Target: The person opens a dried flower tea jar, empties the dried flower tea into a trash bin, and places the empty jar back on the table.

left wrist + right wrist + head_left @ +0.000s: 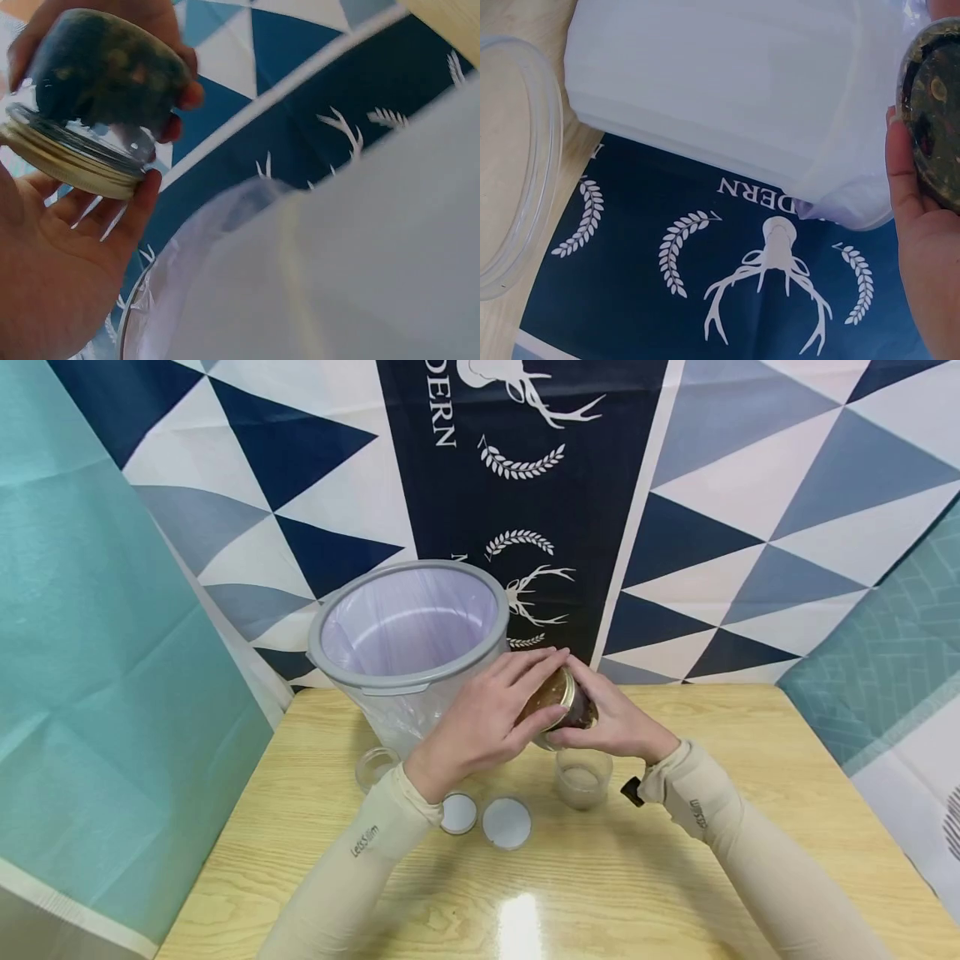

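A glass jar (582,717) with dark, chunky contents and a gold screw lid (67,161) is held up over the table, tilted on its side. My left hand (483,718) grips the lid end, its fingers and thumb spread round the gold rim in the left wrist view. My right hand (618,714) holds the jar's body round the other end. The jar's base (936,105) shows at the edge of the right wrist view. Just left of the jar stands a bin (408,681) with a grey rim and a thin lilac-tinted liner bag.
On the wooden table (622,893) lie two white discs (507,823), like jar lids. A clear round container (583,778) stands below my right hand. Another clear round piece (372,767) sits beside the bin, left of my left wrist. A patterned cloth hangs behind.
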`<state>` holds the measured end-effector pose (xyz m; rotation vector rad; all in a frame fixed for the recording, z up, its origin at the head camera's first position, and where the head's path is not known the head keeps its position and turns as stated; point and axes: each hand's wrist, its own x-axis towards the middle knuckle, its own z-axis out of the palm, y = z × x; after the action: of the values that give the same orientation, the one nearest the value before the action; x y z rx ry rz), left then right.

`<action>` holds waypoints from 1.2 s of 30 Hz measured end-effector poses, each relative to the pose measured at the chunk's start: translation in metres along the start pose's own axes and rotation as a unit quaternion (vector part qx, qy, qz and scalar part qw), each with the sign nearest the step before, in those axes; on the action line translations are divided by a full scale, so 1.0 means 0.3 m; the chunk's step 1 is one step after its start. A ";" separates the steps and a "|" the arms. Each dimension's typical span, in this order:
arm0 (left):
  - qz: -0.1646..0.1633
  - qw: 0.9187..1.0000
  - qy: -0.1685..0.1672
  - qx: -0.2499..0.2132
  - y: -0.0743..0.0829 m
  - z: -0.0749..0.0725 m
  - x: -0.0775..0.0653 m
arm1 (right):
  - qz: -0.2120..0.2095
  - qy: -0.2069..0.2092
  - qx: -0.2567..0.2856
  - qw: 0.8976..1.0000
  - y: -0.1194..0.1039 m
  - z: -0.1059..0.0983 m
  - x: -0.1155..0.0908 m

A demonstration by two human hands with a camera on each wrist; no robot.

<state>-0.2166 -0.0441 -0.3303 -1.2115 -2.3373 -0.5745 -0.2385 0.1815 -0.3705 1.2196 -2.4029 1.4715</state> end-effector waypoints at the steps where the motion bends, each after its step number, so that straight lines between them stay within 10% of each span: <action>1: 0.008 1.000 0.004 0.015 -0.001 0.002 -0.001 | 0.000 0.000 -0.003 1.000 0.001 -0.001 0.001; 13: 0.075 0.984 0.055 0.150 -0.012 0.028 -0.004 | 0.014 -0.018 0.011 1.000 0.001 0.038 0.002; 36: 0.031 0.994 0.044 0.099 0.003 0.065 0.002 | 0.066 0.007 -0.003 0.998 -0.006 0.073 -0.014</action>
<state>-0.2200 -0.0325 -0.3458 -1.1402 -2.2153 -0.3573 -0.2274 0.1665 -0.3826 1.0633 -2.5211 1.5001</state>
